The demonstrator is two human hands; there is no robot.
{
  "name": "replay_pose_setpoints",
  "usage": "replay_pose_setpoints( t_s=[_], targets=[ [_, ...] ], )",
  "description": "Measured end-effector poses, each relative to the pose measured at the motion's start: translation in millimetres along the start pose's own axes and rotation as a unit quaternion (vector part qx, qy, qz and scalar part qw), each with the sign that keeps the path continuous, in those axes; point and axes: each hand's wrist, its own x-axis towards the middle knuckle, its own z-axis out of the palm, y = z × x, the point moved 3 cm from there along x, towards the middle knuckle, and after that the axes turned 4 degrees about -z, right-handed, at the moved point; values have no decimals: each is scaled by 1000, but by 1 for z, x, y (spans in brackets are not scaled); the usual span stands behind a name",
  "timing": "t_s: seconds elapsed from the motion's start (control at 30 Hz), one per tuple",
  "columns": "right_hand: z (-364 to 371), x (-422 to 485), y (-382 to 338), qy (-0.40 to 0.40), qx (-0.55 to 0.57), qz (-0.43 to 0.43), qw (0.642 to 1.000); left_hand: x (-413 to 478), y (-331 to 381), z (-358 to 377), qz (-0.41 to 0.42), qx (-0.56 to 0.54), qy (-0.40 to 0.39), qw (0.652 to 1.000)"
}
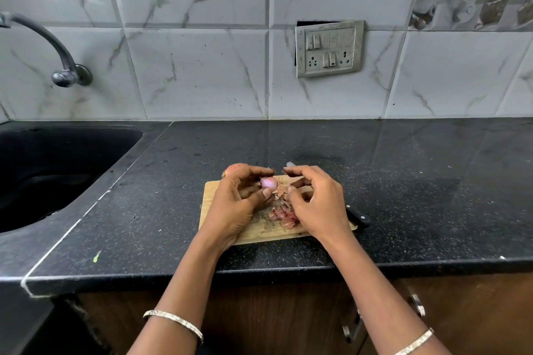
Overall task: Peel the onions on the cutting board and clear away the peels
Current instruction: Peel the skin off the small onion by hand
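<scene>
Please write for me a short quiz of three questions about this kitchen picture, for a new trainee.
1. True or false: the left hand holds the small pink onion.
2. Where does the pile of peels lie? A) in the sink B) on the cutting board C) on the floor
3. Fill in: the knife lies partly under the ___ hand.
Key: 1 true; 2 B; 3 right hand.

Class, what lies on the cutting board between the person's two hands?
Head view: onion peels lie between left hand, gripping the onion, and right hand.
</scene>
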Motion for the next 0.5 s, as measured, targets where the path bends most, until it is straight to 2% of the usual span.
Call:
replay_pose_setpoints(
  t_s=[0.17,0.37,0.5],
  targets=[
    [-1,-2,-9,-4,59,7,998,0,0,-1,2,-7,0,1000],
    [-2,-1,-7,-7,27,-12,1000,1,-1,-3,12,4,16,1000],
    [1,-1,0,-4,-23,6,1000,0,-1,-3,20,6,25,999]
  ],
)
